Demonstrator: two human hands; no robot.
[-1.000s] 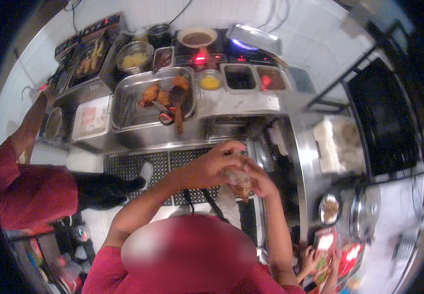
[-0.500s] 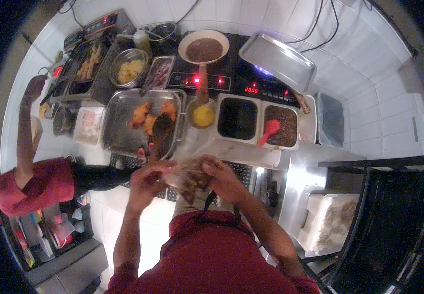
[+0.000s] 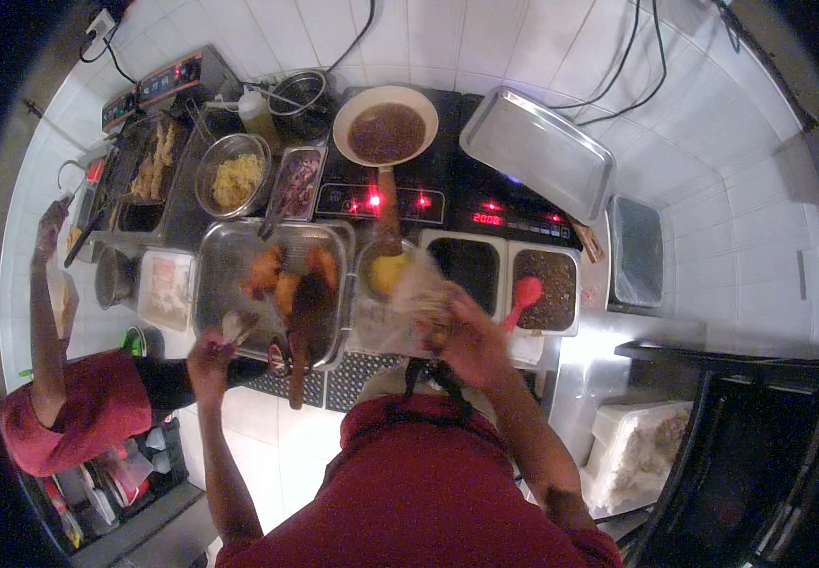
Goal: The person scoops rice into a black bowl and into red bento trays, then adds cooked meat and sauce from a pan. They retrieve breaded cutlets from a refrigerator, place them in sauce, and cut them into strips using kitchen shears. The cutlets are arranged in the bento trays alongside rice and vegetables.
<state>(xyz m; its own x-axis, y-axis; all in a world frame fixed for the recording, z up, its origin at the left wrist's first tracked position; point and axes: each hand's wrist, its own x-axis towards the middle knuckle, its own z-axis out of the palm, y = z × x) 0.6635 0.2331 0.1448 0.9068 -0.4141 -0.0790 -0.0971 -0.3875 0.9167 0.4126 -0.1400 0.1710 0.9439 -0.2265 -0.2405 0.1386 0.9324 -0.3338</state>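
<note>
Right hand gripping blurred plastic bag | left hand pinching small pale item

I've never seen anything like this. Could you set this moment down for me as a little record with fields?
Place: kitchen, seen from the person's head
Left hand: pinching a small pale object, too blurred to identify
Right hand: gripping a translucent bag, contents unclear
Metal tray: holds orange-brown food pieces
Cooktop: bears a pale-rimmed pan with brown contents
Red utensil: rests in a container of brown food
Co-worker's hand: raised at far left
</note>
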